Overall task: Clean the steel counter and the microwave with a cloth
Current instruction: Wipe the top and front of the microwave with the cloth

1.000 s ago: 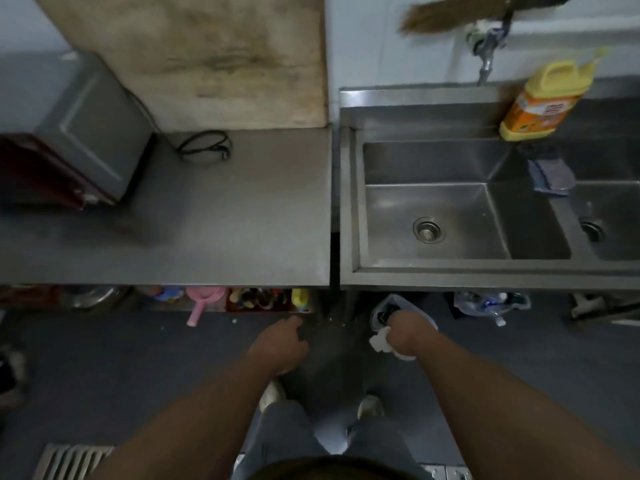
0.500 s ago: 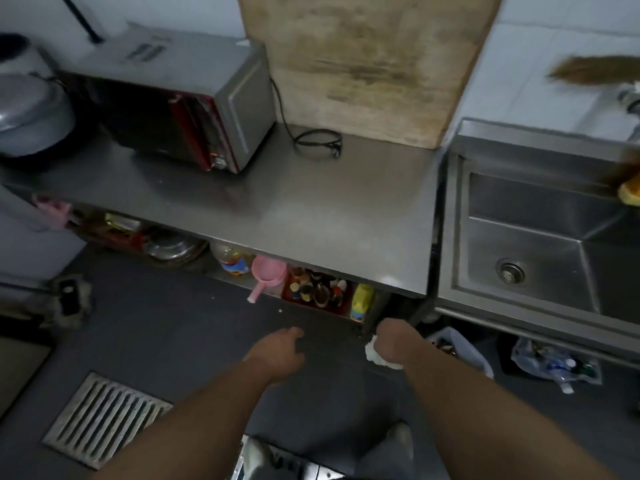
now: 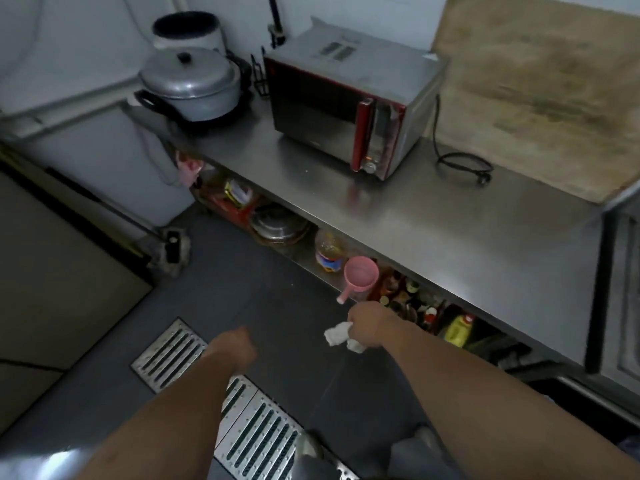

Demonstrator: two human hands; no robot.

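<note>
Two bare hands reach out over the dark floor in front of one long steel counter (image 3: 450, 230). The right hand (image 3: 372, 325) grasps one crumpled white cloth (image 3: 341, 336), which hangs below and to the left of the fist, near the counter's front edge but not touching it. The left hand (image 3: 235, 344) is clenched and holds nothing, further left over the floor. One microwave (image 3: 349, 109), silver with a red-trimmed door that stands shut, sits on the far part of the counter; its one black cord (image 3: 464, 164) lies coiled just to its right, in front of one large worn board (image 3: 540, 81) leaning on the wall. At the far left end sits one lidded metal pot (image 3: 190, 84), its contents hidden, with one white container (image 3: 187, 31) behind it, dark inside. The open shelf under the counter holds one metal bowl (image 3: 278, 226), one jar (image 3: 329, 254), one pink scoop (image 3: 358, 277) and a crowd of small bottles (image 3: 415, 306) too blurred to count. Two metal floor grates (image 3: 173, 355) lie near the feet.
</note>
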